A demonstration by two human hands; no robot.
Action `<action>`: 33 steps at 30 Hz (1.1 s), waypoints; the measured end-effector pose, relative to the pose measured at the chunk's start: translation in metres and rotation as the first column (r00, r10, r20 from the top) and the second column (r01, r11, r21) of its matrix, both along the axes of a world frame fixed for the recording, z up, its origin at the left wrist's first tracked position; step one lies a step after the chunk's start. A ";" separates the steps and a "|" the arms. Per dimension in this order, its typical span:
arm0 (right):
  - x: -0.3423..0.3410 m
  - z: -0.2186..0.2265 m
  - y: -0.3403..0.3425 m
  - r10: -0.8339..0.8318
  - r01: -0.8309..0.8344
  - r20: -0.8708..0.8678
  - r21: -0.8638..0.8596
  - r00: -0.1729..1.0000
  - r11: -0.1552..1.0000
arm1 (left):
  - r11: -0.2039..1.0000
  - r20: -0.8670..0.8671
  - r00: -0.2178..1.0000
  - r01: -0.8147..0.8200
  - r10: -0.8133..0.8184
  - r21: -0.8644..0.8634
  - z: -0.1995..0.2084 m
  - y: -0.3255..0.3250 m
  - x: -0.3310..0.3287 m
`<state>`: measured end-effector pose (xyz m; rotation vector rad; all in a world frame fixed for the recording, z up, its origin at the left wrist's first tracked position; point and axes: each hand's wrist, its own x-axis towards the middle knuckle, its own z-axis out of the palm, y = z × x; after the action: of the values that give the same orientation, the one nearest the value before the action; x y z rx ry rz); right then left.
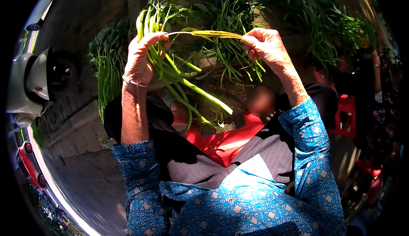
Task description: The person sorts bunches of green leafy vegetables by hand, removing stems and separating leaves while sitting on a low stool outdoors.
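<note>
My left hand (142, 57) is closed round a bunch of leafy green stems (170, 72), raised above my lap. The leaves point away from me, and the cut hollow ends slant down to the right. A long yellowed leaf (215, 34) stretches sideways between my hands. Its tip is pinched between the thumb and fingers of my right hand (262, 46). The leaf's thin pale stalk runs back to the thumb of my left hand, where its end is hidden.
Piles of the same greens lie on the ground at the left (110, 61), far middle (230, 27) and far right (315, 31). A red plastic stool (346, 116) and another person's arm (377, 72) are at the right. A parked scooter (36, 82) stands at the left.
</note>
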<state>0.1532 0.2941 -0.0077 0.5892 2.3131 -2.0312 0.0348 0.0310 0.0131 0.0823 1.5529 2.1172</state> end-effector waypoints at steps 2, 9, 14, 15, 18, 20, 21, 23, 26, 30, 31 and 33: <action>-0.002 -0.001 -0.003 -0.090 0.089 -0.058 -0.021 0.994 0.996 | 1.000 -0.013 1.000 0.003 -0.004 -0.006 0.000 0.001 0.001; 0.003 0.003 -0.003 -0.087 0.062 -0.181 -0.138 0.980 0.988 | 1.000 -0.037 0.999 -0.002 0.002 0.019 0.002 -0.002 0.000; 0.016 -0.022 -0.019 0.429 -0.055 -0.274 0.788 0.861 0.613 | 0.997 -0.053 0.998 0.031 -0.027 0.065 0.002 -0.004 -0.003; 0.014 -0.011 -0.026 0.335 -0.120 -0.198 0.674 0.921 0.729 | 0.997 -0.058 0.997 0.044 -0.040 0.059 0.000 -0.004 -0.002; -0.002 0.012 -0.030 0.133 0.133 -0.397 0.575 0.908 0.807 | 0.987 -0.069 0.987 0.152 -0.149 0.048 0.005 -0.003 0.001; -0.007 0.016 -0.035 -0.012 0.152 -0.373 0.350 0.928 0.924 | 0.979 -0.064 0.984 0.171 -0.164 0.108 0.002 0.000 0.004; -0.011 0.012 -0.033 -0.010 0.115 -0.330 0.300 0.944 0.947 | 0.973 -0.054 0.982 0.186 -0.180 0.137 0.002 0.002 0.003; -0.016 0.008 -0.034 -0.010 0.103 -0.295 0.299 0.955 0.949 | 0.961 -0.027 0.976 0.217 -0.215 0.173 0.002 0.003 0.004; -0.024 -0.006 -0.031 -0.071 0.202 -0.307 0.421 0.949 0.885 | 0.953 -0.024 0.969 0.247 -0.247 0.175 0.008 0.008 0.011; -0.027 -0.014 -0.024 -0.093 0.157 -0.215 0.304 0.972 0.939 | 0.935 -0.007 0.962 0.266 -0.272 0.234 0.011 0.010 0.015; -0.028 -0.016 -0.023 -0.095 0.147 -0.227 0.228 0.969 0.962 | 0.930 -0.007 0.960 0.274 -0.281 0.245 0.011 0.011 0.014; -0.030 -0.017 -0.023 -0.096 0.117 -0.251 0.070 0.963 0.991 | 0.921 -0.007 0.956 0.285 -0.294 0.264 0.008 0.009 0.013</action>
<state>0.1231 0.2713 -0.0245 0.4977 2.5694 -2.1774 0.0482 0.0405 0.0209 0.3460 1.1508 2.0582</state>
